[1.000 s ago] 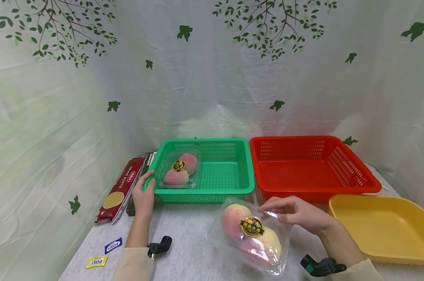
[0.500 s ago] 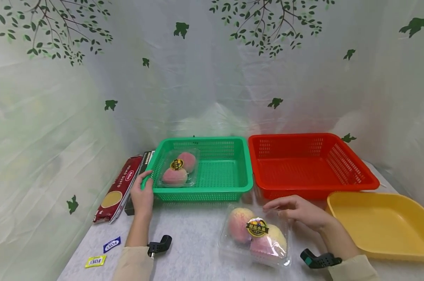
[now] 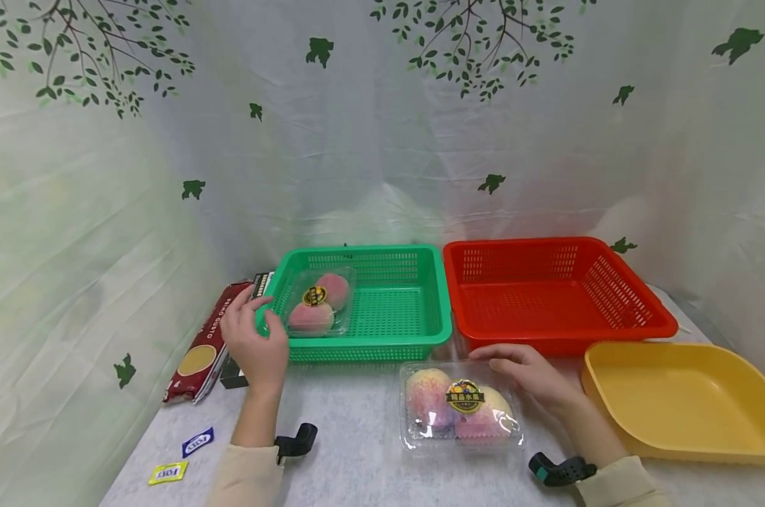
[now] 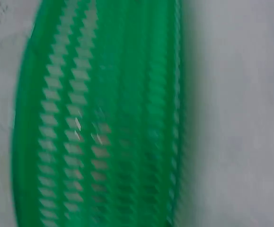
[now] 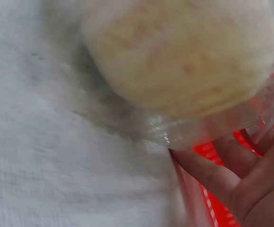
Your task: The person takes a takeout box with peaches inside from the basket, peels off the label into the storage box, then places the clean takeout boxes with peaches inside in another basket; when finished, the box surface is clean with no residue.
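Note:
My right hand pinches the back right corner of a clear plastic box of peaches, which holds two pink and yellow peaches under a black and gold label. In the right wrist view the thumb lies right at the box's edge, and one peach fills the upper part. My left hand is raised at the left end of the green basket, its fingers loosely bent and holding nothing. A similar box of peaches sits inside that basket, toward its left. The left wrist view shows the basket blurred.
A red basket stands right of the green one, with a yellow tray in front of it. Left of the green basket lie a dark red packet and a black box. Blue and yellow sachets lie at front left.
My left hand has let go of the green basket's rim and lifted off to the left. The box of peaches in my right hand has turned to lie squarer to the baskets.

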Demonstrator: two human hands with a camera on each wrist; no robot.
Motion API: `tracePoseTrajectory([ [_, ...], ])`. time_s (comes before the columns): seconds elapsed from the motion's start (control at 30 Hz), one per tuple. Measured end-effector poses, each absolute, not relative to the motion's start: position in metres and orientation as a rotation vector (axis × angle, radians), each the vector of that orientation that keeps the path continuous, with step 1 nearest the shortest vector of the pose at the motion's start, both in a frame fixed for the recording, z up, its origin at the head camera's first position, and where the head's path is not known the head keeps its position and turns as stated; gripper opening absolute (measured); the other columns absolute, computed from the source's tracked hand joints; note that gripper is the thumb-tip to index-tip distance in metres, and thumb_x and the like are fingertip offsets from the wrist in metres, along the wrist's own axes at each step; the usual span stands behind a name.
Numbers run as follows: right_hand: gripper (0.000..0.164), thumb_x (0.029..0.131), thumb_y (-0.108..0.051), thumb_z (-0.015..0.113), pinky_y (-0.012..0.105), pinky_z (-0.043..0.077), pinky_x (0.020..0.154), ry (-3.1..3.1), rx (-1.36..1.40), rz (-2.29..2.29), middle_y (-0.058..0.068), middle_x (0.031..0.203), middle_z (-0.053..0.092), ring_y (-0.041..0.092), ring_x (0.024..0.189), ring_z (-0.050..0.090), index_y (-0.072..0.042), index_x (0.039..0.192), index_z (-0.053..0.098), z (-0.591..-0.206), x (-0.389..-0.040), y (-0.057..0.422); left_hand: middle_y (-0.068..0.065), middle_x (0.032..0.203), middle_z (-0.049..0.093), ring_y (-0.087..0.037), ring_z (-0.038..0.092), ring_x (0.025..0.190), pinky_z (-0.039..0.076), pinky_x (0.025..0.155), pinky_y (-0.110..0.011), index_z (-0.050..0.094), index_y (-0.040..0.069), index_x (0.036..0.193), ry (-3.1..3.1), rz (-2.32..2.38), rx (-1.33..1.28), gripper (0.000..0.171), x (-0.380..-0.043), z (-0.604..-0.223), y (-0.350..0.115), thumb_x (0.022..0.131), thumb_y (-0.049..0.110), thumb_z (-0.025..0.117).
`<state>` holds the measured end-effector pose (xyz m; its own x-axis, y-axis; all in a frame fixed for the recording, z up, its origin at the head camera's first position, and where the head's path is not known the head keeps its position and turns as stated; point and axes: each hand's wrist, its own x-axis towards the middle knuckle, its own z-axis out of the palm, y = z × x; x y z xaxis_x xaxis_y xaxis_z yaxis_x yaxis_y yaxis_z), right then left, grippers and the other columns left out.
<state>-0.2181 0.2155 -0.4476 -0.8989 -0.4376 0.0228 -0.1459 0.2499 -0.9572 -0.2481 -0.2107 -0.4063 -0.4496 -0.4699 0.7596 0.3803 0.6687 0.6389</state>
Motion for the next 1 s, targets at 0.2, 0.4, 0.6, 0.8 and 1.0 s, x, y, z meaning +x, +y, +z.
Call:
tracePoseTrajectory([
  [0.2, 0.031, 0.103, -0.017, 0.052, 0.020, 0.045, 0.099, 2.299, -0.512, -1.725, 0.015, 0.134, 0.064, 0.014, 0.124, 0.055, -0.008, 0.128, 0.066, -0.448, -0.218, 0.211, -0.011, 0.113, 0.071, -0.024, 0.065, 0.096, 0.051, 0.079, -0.018, 0.071, 0.005, 0.110, -1.923, -1.077, -0.463, 0.024, -0.232, -0.387, -0.167, 0.091, -0.002, 0.059],
  [0.4, 0.030, 0.104, -0.019, 0.052, 0.017, 0.046, 0.100, 2.271, -0.573, -1.720, 0.016, 0.134, 0.063, 0.021, 0.127, 0.055, -0.009, 0.128, 0.067, -0.445, -0.217, 0.214, -0.003, 0.115, 0.072, -0.018, 0.068, 0.100, 0.057, 0.084, -0.032, 0.067, 0.014, 0.124, -2.342, -1.385, -0.847, 0.025, -0.212, -0.382, -0.134, 0.100, 0.012, 0.059],
  [0.6, 0.029, 0.103, -0.016, 0.052, 0.018, 0.048, 0.099, 2.334, -0.634, -1.644, 0.014, 0.133, 0.065, 0.023, 0.126, 0.056, -0.013, 0.128, 0.067, -0.436, -0.214, 0.217, -0.001, 0.135, 0.064, -0.018, 0.060, 0.125, 0.049, 0.105, -0.040, 0.058, 0.020, 0.138, -2.756, -1.375, -1.149, 0.039, -0.205, -0.388, -0.116, 0.100, 0.027, 0.061],
  [0.8, 0.029, 0.102, -0.013, 0.056, 0.016, 0.047, 0.098, 2.498, -0.702, -1.495, 0.007, 0.130, 0.068, 0.025, 0.126, 0.057, -0.017, 0.128, 0.067, -0.435, -0.211, 0.212, -0.005, 0.160, 0.037, -0.026, 0.031, 0.149, 0.032, 0.118, -0.055, 0.047, 0.023, 0.149, -2.944, -1.211, -1.340, 0.063, -0.206, -0.406, -0.109, 0.092, 0.036, 0.071],
  [1.0, 0.029, 0.100, -0.019, 0.060, 0.031, 0.051, 0.101, 2.549, -0.820, -1.425, 0.004, 0.132, 0.066, 0.029, 0.127, 0.057, -0.018, 0.128, 0.067, -0.431, -0.205, 0.203, -0.010, 0.163, 0.027, -0.028, 0.024, 0.149, 0.032, 0.115, -0.060, 0.042, 0.032, 0.151, -2.973, -1.243, -1.351, 0.074, -0.210, -0.419, -0.104, 0.086, 0.039, 0.077],
])
